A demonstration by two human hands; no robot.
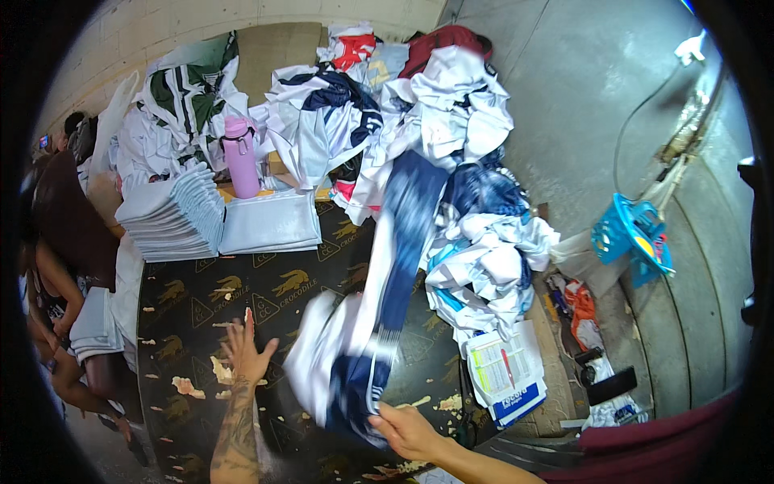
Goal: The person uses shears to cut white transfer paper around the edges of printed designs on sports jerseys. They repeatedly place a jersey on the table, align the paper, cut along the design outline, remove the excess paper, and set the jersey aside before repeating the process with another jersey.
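At six o'clock on the black table (185, 298), one blurred navy-and-white jersey (379, 323) hangs pinched in the closed right hand (407, 430); the left hand (244, 352), at seven o'clock, is spread flat, empty. Two folded stacks (173, 214) and one pink bottle (240, 157) sit at eleven.

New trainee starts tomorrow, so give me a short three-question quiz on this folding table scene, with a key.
1. True or false: the right hand grips the blue and white garment.
2. Which stands beside the stack of folded light blue pieces? A) a green bucket B) a pink bottle C) a red lamp
3. Fill in: the left hand is spread open over the dark ______.

Key: 1 true; 2 B; 3 table. The garment is blurred, so its exact shape is unclear. The left hand holds nothing.
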